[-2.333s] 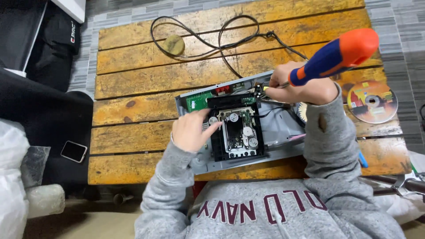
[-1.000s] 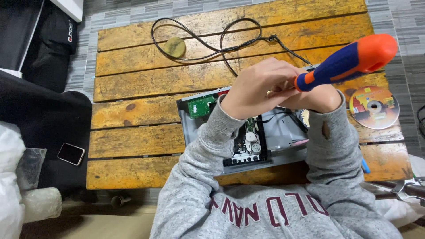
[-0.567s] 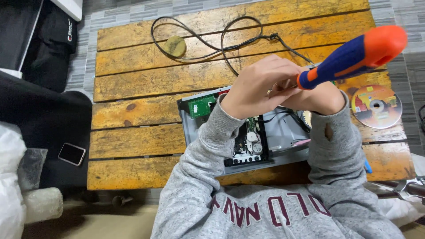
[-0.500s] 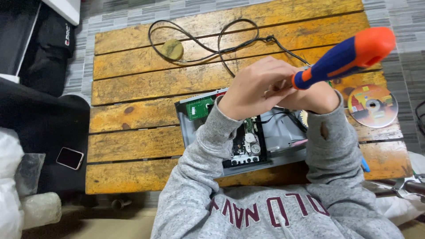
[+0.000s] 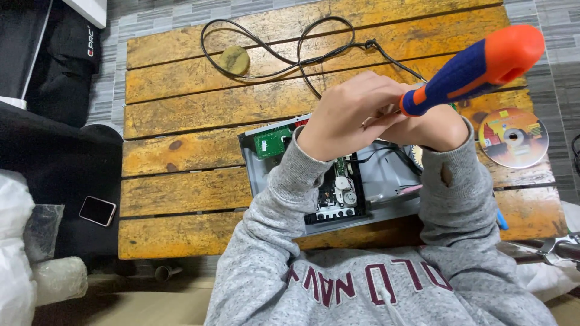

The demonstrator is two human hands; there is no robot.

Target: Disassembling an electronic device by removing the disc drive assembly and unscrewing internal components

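While the right hand (image 5: 432, 127) clenches the stiff, light orange-and-blue plastic-handled screwdriver (image 5: 477, 66) and the left hand (image 5: 350, 111) wraps its shaft end, the opened grey metal disc player (image 5: 338, 181) looks fragile inside, best gripped by its rigid casing edges.

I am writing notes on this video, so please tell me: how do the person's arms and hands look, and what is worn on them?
Both hands, the left hand and the right hand, are bare, with no gloves or rings visible. Both arms wear long grey speckled sweatshirt sleeves with ribbed cuffs. The right sleeve has a small dark hole near the cuff; the left sleeve looks whole.
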